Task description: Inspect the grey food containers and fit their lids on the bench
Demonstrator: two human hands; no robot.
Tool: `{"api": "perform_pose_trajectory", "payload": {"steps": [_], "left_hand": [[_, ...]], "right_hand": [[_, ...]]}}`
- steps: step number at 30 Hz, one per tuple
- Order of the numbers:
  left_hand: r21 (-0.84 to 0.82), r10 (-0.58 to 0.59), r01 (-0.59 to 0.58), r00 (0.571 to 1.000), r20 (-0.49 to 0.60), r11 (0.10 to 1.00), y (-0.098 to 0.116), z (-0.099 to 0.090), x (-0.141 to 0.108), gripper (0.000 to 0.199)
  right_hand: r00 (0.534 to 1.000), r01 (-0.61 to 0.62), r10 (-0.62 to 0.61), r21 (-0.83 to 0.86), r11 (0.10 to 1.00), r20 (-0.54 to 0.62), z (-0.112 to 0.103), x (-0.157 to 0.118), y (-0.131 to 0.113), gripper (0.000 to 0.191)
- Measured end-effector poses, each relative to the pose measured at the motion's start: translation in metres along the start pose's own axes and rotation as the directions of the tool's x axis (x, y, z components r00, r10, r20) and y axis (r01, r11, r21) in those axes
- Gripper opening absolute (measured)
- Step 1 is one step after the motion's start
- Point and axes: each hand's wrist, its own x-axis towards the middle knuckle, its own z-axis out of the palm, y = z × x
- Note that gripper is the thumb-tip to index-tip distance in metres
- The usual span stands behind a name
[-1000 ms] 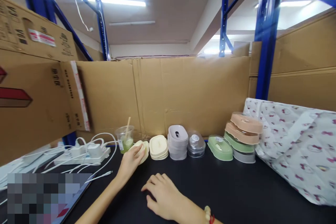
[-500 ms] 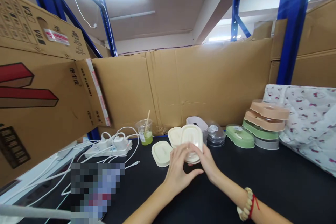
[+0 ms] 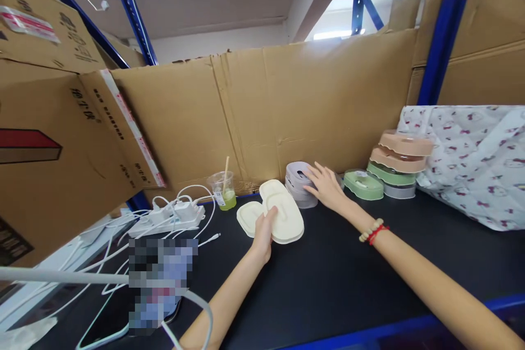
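My left hand [image 3: 263, 234] pinches a cream, flat plastic lid [image 3: 286, 217] with rounded corners and a raised middle, thumb on top and fingers hidden beneath. More than one layer may be in that grip. Beside it lie other cream lids, one at the left [image 3: 248, 217] and one behind [image 3: 268, 188], partly covered. My right hand [image 3: 327, 187] is open, fingers spread, at the right side of a stack of lilac plastic containers [image 3: 305, 198]. Its fingertips overlap the stack; whether they touch it I cannot tell. Clear containers behind this hand are mostly hidden.
Green [image 3: 363, 185] and peach [image 3: 404, 161] plastic boxes with clear covers stand at the right, by a patterned white bag [image 3: 471, 169]. A cup of green drink [image 3: 227, 198], a power strip [image 3: 164, 221] with cables and a blurred-out item are left. Cardboard [image 3: 320, 104] walls the back.
My hands, together on the cream lids before, are now apart. The left keeps a cream lid, turned and shifted slightly left; the right has moved up to the lilac stack. The view has tilted down.
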Motion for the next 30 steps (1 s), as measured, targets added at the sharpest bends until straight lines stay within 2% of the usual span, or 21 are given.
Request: {"api": "perform_pose_trajectory", "payload": {"steps": [1,3,5,8,10,12,13,15,17,18,19,21,22,24,25,27,28,30], "left_hand": [[-0.012,-0.023,0.023,1.0,0.004,1.0,-0.001,0.0,0.001,0.029],[-0.04,-0.049,0.049,0.999,0.008,0.998,-0.003,-0.001,0.002,0.032],[-0.058,-0.053,0.055,0.998,0.02,0.997,-0.005,-0.001,0.002,0.035],[-0.079,-0.052,0.056,0.997,0.057,0.995,-0.007,-0.002,0.004,0.04],[-0.09,-0.055,0.062,0.995,0.081,0.994,-0.007,-0.003,0.004,0.045],[-0.107,-0.03,0.043,0.992,0.125,0.993,-0.005,-0.004,0.003,0.047],[-0.123,-0.006,0.026,0.987,0.162,0.992,-0.003,-0.005,0.003,0.048],[-0.162,0.035,0.003,0.973,0.229,0.987,-0.001,-0.006,0.002,0.049],[-0.177,0.061,-0.028,0.981,0.187,0.984,0.0,-0.006,0.001,0.045],[-0.174,0.076,-0.054,0.989,0.124,0.983,0.0,-0.006,0.002,0.042],[-0.166,0.098,-0.087,0.994,0.056,0.982,-0.001,-0.006,0.002,0.038],[-0.153,0.16,-0.161,0.987,-0.015,0.975,-0.003,-0.006,0.003,0.033],[-0.155,0.184,-0.182,0.983,0.004,0.971,-0.005,-0.006,0.004,0.033],[-0.155,0.184,-0.168,0.978,0.099,0.974,-0.007,-0.005,0.003,0.039],[-0.144,0.163,-0.143,0.977,0.136,0.979,-0.007,-0.004,0.003,0.044],[-0.111,0.108,-0.092,0.983,0.151,0.99,-0.006,-0.003,0.001,0.05],[-0.095,0.089,-0.077,0.987,0.135,0.992,-0.006,-0.003,0.0,0.051],[-0.076,0.082,-0.075,0.992,0.094,0.994,-0.004,-0.002,-0.001,0.046]], "right_hand": [[0.998,0.007,-0.005,-0.028,1.0,0.065,0.0,0.002,0.006,0.035],[0.995,0.047,-0.044,-0.033,0.998,0.088,0.004,0.003,0.014,0.03],[0.993,0.112,-0.112,-0.01,0.994,0.025,0.009,0.001,0.019,0.028],[0.974,0.189,-0.18,0.054,0.98,-0.138,0.012,-0.005,0.019,0.028],[0.946,0.235,-0.199,0.117,0.965,-0.257,0.008,-0.011,0.01,0.033],[0.927,0.28,-0.213,0.193,0.94,-0.307,0.004,-0.019,-0.004,0.038],[0.929,0.306,-0.236,0.23,0.924,-0.285,0.003,-0.023,-0.012,0.04],[0.913,0.404,-0.365,0.293,0.866,-0.18,0.003,-0.031,-0.028,0.041],[0.879,0.469,-0.463,0.369,0.803,-0.11,0.008,-0.036,-0.04,0.037],[0.883,0.458,-0.456,0.413,0.787,-0.112,0.011,-0.038,-0.044,0.035],[0.907,0.413,-0.398,0.462,0.785,-0.136,0.015,-0.039,-0.047,0.033],[0.973,0.225,-0.151,0.589,0.776,-0.173,0.022,-0.039,-0.049,0.036],[0.99,0.093,0.005,0.665,0.741,-0.144,0.025,-0.038,-0.049,0.046],[0.969,-0.188,0.241,0.782,0.594,0.05,0.028,-0.037,-0.048,0.07],[0.939,-0.315,0.287,0.802,0.508,0.187,0.028,-0.036,-0.047,0.077],[0.869,-0.493,0.269,0.783,0.38,0.416,0.027,-0.036,-0.048,0.074],[0.845,-0.535,0.243,0.77,0.349,0.477,0.026,-0.037,-0.049,0.069],[0.832,-0.554,0.222,0.761,0.337,0.508,0.025,-0.039,-0.053,0.062]]}}
